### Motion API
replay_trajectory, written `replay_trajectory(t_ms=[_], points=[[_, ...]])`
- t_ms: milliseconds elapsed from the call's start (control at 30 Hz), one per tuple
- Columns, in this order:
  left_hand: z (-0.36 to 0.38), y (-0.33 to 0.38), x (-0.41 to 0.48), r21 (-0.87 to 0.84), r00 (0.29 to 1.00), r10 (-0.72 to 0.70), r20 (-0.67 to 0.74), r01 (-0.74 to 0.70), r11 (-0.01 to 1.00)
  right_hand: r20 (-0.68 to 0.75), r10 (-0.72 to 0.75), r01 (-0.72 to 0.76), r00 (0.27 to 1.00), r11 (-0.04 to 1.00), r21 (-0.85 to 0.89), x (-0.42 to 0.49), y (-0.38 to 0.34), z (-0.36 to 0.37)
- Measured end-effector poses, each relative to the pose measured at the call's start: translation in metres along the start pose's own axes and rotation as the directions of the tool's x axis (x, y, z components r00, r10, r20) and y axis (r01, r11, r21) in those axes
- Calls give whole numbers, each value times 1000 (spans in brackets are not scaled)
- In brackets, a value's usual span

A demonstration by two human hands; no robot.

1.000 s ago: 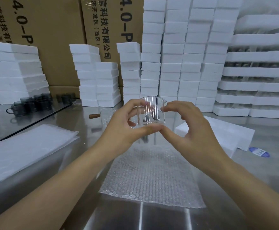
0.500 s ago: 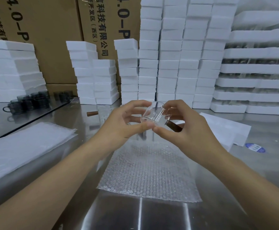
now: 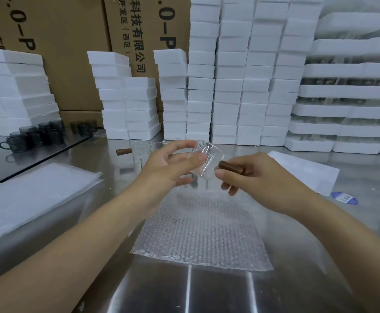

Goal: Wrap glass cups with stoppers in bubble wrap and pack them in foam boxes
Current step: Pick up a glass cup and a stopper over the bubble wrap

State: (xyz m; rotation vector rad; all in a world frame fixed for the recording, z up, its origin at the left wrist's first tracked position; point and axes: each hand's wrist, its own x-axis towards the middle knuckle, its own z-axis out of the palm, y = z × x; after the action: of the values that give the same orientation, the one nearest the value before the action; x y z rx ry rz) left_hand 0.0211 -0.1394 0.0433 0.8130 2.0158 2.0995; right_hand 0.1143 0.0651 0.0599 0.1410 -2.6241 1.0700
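A clear glass cup (image 3: 207,162) is tilted on its side above the table, gripped between the thumb and fingers of my left hand (image 3: 168,170). My right hand (image 3: 252,175) pinches a brown wooden stopper (image 3: 232,168) just right of the cup. A sheet of bubble wrap (image 3: 202,229) lies flat on the steel table (image 3: 184,290) below both hands. A white foam box (image 3: 308,172) sits to the right of my right hand.
More clear cups (image 3: 144,150) and another brown stopper (image 3: 124,151) stand behind my left hand. Dark glass mugs (image 3: 37,134) sit at the far left. A pile of bubble wrap sheets (image 3: 26,195) lies at left. Foam box stacks (image 3: 241,75) and cardboard cartons (image 3: 71,53) line the back.
The cup has tipped from upright onto its side in my left hand. My right hand has come off the cup and drawn a little right with the brown stopper.
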Motion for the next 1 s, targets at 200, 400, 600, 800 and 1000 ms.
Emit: replay_trajectory(t_ms=[200, 400, 600, 800, 1000], points=[[15, -5, -7, 108, 988, 149, -47, -143, 984, 51, 84, -86, 995, 995, 50, 1, -1, -4], [50, -18, -26, 479, 970, 239, -52, -186, 858, -327, 310, -202, 893, 924, 325, 8, 17, -2], [70, -45, -33, 853, 874, -209, 438, -330, 404, -377, 398, -187, 836, 854, 485, 8, 21, -1], [42, -38, -24, 761, 955, -77, 287, -178, 624, -300, 436, -235, 849, 818, 524, 8, 20, 0], [32, -8, -13, 223, 997, 44, -70, -28, 974, -136, 304, -228, 943, 888, 400, 9, 18, 1]])
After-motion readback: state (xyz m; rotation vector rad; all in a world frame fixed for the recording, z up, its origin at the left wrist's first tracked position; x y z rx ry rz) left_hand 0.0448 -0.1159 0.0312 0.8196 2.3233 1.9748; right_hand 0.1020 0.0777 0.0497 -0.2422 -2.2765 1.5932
